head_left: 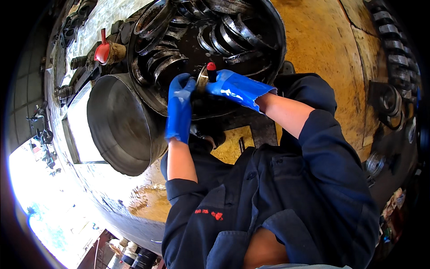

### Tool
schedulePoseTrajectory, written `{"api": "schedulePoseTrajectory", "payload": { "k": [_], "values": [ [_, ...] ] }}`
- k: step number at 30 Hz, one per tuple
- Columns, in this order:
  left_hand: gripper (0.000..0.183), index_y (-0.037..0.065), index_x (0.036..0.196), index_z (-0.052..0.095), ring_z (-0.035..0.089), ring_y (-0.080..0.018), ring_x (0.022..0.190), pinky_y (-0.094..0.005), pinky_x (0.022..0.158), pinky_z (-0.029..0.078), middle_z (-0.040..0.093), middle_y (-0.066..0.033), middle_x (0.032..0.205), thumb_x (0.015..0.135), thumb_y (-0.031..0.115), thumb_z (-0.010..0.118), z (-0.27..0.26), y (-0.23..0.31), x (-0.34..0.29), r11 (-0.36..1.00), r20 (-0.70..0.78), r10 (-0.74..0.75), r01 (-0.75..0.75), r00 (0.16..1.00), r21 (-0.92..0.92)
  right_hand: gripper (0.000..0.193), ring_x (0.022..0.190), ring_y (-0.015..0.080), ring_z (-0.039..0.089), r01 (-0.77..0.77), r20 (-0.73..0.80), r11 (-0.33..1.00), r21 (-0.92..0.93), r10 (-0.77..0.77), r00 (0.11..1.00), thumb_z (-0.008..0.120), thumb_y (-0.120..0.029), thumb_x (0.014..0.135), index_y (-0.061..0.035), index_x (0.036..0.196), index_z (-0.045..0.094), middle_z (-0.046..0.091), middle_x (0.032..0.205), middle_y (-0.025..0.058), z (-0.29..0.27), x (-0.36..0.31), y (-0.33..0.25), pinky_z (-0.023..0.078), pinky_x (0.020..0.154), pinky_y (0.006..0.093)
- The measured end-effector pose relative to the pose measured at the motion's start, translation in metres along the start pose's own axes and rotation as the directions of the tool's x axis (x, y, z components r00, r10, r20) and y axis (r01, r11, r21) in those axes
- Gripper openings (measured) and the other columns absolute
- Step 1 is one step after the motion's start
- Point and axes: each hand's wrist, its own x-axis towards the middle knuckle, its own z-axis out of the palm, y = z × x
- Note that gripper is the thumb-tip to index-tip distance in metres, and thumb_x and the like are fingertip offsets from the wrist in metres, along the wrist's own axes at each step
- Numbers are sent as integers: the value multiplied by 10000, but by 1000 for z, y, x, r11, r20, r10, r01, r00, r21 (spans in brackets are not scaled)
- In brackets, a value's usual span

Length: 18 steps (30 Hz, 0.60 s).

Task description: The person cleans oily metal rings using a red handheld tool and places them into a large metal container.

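Note:
Both hands wear blue rubber gloves and meet over the near edge of a round black tray of oily metal parts. My left hand is closed, its curled fingertips at the edge of a pale, ring-like metal piece. On the other side of this piece, my right hand is closed around a short black tool handle with a red end. The tool's working end is hidden, so its kind cannot be made out. Curved metal shells and dark rings lie in the tray.
A deep, empty-looking metal drum lies tipped left of the tray. Beyond it, a red funnel-like item sits in a tan cup among metal parts. A row of dark ribbed parts lines the far right of the stained yellow floor.

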Motion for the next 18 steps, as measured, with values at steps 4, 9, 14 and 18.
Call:
{"api": "schedulePoseTrajectory", "payload": {
  "k": [4, 9, 14, 18],
  "values": [
    [411, -21, 1207, 655, 646, -173, 996, -314, 919, 506, 700, -93, 1078, 868, 171, 784, -6, 1, 4, 983, 95, -60, 75, 994, -168, 310, 776, 182, 680, 92, -39, 994, 67, -89, 995, 690, -327, 849, -58, 998, 731, 724, 827, 111, 11, 2, 0, 518, 734, 332],
    [499, -29, 1229, 629, 656, -165, 980, -307, 904, 524, 703, -105, 1085, 837, 196, 841, -4, 8, 8, 998, 227, 37, -24, 973, -60, 291, 837, 244, 710, 166, -187, 983, -77, -178, 966, 687, -316, 846, -75, 1003, 734, 741, 884, 141, 9, 22, 5, 537, 769, 367],
    [495, -7, 1256, 624, 676, -184, 969, -336, 883, 542, 714, -113, 1083, 817, 138, 800, 6, 24, -18, 926, 45, -23, 4, 999, 378, 313, 920, 289, 711, 69, -103, 984, -166, -87, 991, 692, -337, 840, -79, 1013, 735, 740, 958, 153, 1, 10, 0, 540, 816, 390],
    [369, 6, 1153, 661, 672, -179, 866, -342, 816, 544, 715, -92, 999, 802, 72, 752, 5, 6, -7, 989, 66, -4, -6, 998, 147, 326, 976, 347, 701, 52, -263, 992, -119, -82, 961, 682, -336, 850, -105, 1073, 740, 726, 1033, 193, -13, 26, 7, 552, 878, 429]
  ]
}}
